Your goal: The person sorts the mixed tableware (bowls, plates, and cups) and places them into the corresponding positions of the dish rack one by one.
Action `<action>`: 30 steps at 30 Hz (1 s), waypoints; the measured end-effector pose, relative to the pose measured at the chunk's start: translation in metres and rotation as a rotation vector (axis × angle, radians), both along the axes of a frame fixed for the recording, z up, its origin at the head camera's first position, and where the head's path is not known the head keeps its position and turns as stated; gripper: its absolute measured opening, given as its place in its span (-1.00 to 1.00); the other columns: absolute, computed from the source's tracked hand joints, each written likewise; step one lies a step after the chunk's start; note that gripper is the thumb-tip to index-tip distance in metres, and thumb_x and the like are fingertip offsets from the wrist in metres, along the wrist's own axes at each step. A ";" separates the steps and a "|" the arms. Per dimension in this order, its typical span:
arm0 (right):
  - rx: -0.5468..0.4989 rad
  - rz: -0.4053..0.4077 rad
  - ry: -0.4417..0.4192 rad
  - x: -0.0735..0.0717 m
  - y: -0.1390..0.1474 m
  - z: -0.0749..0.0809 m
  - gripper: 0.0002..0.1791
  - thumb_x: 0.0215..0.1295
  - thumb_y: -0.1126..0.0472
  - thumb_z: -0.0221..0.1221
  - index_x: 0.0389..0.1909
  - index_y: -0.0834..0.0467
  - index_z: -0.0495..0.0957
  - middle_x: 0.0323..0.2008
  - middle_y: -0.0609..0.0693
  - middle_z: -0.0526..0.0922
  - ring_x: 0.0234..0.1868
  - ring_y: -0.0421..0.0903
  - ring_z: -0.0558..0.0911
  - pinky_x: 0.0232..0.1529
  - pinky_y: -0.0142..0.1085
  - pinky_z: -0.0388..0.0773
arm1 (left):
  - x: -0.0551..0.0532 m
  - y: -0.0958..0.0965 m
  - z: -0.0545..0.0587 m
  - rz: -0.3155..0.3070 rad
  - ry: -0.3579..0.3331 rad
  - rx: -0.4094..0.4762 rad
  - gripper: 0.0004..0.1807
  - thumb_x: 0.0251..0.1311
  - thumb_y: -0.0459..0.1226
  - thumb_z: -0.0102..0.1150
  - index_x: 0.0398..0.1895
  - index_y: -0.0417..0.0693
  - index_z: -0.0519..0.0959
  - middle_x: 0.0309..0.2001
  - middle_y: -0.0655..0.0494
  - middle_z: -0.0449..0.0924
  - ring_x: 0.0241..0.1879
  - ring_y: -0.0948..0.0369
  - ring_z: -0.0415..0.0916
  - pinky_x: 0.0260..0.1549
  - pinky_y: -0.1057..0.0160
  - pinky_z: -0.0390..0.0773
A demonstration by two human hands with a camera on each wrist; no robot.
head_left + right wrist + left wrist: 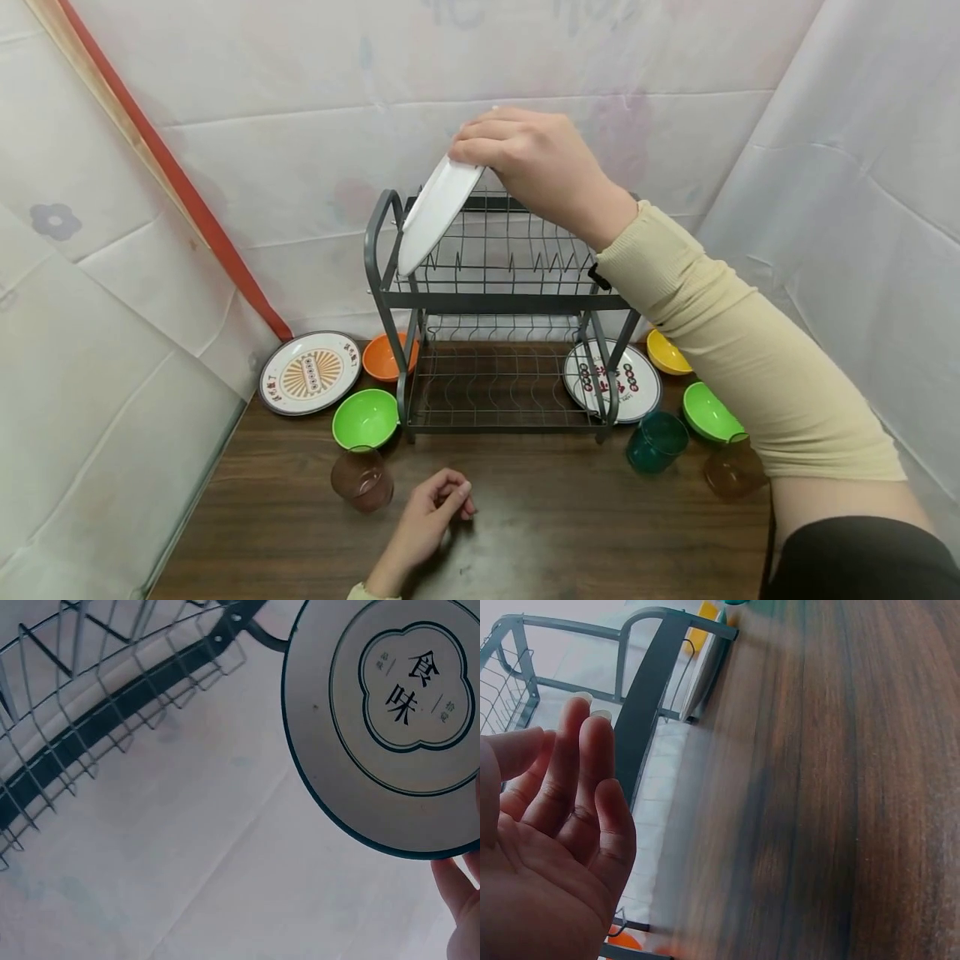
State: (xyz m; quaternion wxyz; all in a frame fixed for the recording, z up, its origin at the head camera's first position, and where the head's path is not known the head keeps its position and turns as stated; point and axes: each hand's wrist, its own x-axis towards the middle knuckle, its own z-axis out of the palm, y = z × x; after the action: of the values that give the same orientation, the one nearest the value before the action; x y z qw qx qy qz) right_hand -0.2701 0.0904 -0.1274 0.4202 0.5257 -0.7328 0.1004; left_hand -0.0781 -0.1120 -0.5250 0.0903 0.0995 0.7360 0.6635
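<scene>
A white plate [441,212] tilts over the left end of the upper tier of a dark grey dish rack [510,302]. My right hand [536,158] grips its top edge. In the right wrist view the plate [322,750] shows a dark rim and printed characters, and part of my right hand [461,907] is at its edge. My left hand [431,518] is low over the table in front of the rack, fingers loosely bent around nothing. The left wrist view shows that hand [562,832] with a bare palm.
Left of the rack are a patterned plate [311,373], an orange bowl [384,358], a green bowl [365,419] and a brownish glass [362,481]. On the right are another plate [633,379], a yellow bowl [666,352], a green bowl [708,412], a teal glass [657,442] and an amber glass [733,468].
</scene>
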 end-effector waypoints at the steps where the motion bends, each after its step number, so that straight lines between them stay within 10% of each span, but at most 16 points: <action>1: 0.001 -0.015 -0.011 -0.002 -0.001 -0.001 -0.73 0.44 0.42 0.09 -0.13 0.13 0.75 -0.07 0.04 0.74 0.03 0.00 0.68 0.20 -0.26 0.46 | 0.000 0.000 0.000 -0.001 0.001 -0.001 -0.66 0.45 -0.20 0.10 -0.18 -0.41 0.50 -0.44 -0.02 0.66 -0.43 0.13 0.63 -0.30 0.05 0.64; 14: 0.113 -0.140 0.052 -0.034 -0.012 -0.010 -0.73 0.40 0.45 0.11 -0.10 0.14 0.73 -0.04 0.01 0.73 0.08 -0.01 0.65 0.17 -0.22 0.49 | 0.004 0.005 -0.005 -0.035 -0.006 0.010 -0.64 0.46 -0.20 0.08 -0.15 -0.44 0.50 -0.42 -0.04 0.68 -0.41 0.11 0.64 -0.30 0.08 0.65; 30: 0.311 -0.149 0.047 -0.036 -0.043 -0.008 -0.75 0.44 0.46 0.04 -0.13 0.24 0.68 -0.01 0.07 0.71 0.12 0.01 0.60 0.28 -0.20 0.38 | 0.004 0.004 -0.003 -0.044 -0.009 -0.018 -0.63 0.45 -0.17 0.09 -0.15 -0.43 0.51 -0.42 0.02 0.68 -0.41 0.17 0.64 -0.29 0.09 0.64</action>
State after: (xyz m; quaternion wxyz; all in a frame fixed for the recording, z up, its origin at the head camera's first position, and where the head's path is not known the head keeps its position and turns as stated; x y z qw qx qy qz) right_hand -0.3059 0.0478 -0.1357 0.3571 0.5310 -0.7663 -0.0578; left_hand -0.0742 -0.1083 -0.5284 0.1091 0.1117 0.7393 0.6551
